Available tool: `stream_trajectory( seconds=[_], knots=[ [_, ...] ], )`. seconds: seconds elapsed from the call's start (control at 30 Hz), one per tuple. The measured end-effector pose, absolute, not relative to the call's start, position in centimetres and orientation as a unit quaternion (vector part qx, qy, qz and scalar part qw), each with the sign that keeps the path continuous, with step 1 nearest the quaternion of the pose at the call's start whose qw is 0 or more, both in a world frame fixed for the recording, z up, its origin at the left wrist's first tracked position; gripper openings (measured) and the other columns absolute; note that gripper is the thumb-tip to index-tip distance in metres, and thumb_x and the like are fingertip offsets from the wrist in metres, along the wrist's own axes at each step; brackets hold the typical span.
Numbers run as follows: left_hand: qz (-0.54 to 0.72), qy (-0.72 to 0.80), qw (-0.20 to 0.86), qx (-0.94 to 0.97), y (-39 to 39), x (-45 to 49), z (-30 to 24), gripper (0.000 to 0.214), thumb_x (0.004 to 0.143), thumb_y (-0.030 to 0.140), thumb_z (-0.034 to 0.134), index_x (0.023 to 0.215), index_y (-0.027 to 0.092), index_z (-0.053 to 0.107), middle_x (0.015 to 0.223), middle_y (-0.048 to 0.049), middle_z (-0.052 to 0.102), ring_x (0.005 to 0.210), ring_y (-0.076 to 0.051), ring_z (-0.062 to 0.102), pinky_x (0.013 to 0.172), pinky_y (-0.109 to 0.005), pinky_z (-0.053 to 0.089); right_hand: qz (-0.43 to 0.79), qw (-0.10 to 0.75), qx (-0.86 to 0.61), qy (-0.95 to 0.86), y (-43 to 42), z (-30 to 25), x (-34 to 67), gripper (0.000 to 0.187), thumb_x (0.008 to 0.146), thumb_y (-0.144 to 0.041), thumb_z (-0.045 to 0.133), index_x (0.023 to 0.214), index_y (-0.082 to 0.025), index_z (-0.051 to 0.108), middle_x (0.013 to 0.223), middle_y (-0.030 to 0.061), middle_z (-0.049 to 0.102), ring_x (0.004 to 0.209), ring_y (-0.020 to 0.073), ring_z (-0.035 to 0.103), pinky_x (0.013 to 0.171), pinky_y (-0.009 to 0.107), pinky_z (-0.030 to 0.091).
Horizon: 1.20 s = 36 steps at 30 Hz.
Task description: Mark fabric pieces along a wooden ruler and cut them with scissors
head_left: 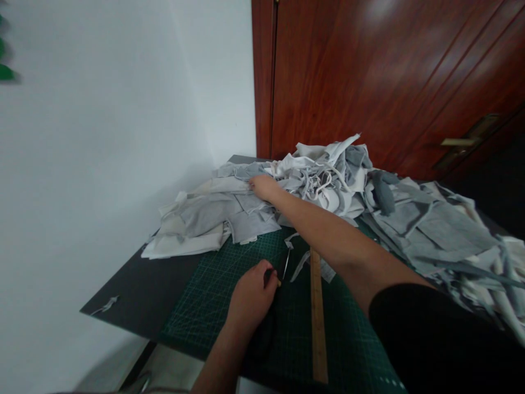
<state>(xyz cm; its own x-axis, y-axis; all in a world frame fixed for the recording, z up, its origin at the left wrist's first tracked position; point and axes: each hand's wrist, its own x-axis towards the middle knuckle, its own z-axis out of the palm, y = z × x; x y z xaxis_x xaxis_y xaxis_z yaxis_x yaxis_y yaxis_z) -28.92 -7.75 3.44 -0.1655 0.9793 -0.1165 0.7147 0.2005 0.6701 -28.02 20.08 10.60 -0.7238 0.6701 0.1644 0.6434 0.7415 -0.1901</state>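
Note:
My left hand is low over the green cutting mat. Its fingers curl closed around the dark handle of what looks like a pair of scissors; the slim metal blade points away from me. My right arm reaches across to the heap at the back. There my right hand has its fingers closed at the edge of a grey fabric piece, the fingertips partly hidden. Just in front of it lie flat, overlapping grey and off-white fabric pieces.
A wooden ruler lies lengthwise on the mat, with thin fabric scraps beside it. Tangled fabric offcuts are heaped at the back against a brown door. More grey fabric covers the right side. A white wall borders the left.

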Motion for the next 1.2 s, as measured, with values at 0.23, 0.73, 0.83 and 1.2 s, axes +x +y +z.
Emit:
stream_trajectory(
  seconds=[0.23,0.73,0.83,1.2],
  knots=[
    [0.269,0.741,0.258,0.559,-6.7,-29.5,4.9,0.012,0.099,0.022,0.053,0.100,0.022,0.065,0.085,-0.0008,0.070,0.079,-0.018,0.064,0.074,-0.028,0.040,0.047,0.278,-0.363,-0.888,20.6,15.5,-27.8,0.038,0.108,-0.031,0.041,0.123,-0.015,0.072,0.129,0.0164,0.071,0.123,0.0289,0.062,0.105,0.041,0.046],
    [0.189,0.763,0.212,0.581,-6.0,-31.4,3.2,0.023,0.098,0.027,0.058,0.119,0.020,0.064,0.116,-0.0091,0.070,0.105,-0.023,0.067,0.090,-0.032,0.047,0.038,0.149,-0.262,-0.953,18.5,12.9,-31.2,0.040,0.097,-0.029,0.064,0.134,-0.014,0.063,0.135,0.0145,0.068,0.129,0.0304,0.057,0.110,0.044,0.045],
    [0.186,0.764,0.217,0.579,-6.0,-31.3,3.2,0.024,0.098,0.026,0.057,0.120,0.020,0.064,0.120,-0.0092,0.069,0.108,-0.024,0.066,0.094,-0.033,0.047,0.052,0.120,-0.292,-0.947,17.7,10.3,-33.7,0.032,0.098,-0.029,0.067,0.126,-0.014,0.068,0.128,0.0136,0.071,0.120,0.0294,0.064,0.103,0.045,0.051],
    [0.150,0.776,0.219,0.572,-5.9,-31.0,3.8,0.023,0.100,0.030,0.054,0.121,0.022,0.062,0.121,-0.0091,0.068,0.111,-0.025,0.068,0.095,-0.035,0.048,0.091,0.192,-0.357,-0.909,20.7,11.6,-32.8,0.038,0.108,-0.039,0.052,0.137,-0.016,0.061,0.132,0.0136,0.067,0.116,0.0260,0.066,0.101,0.046,0.054]
  ],
)
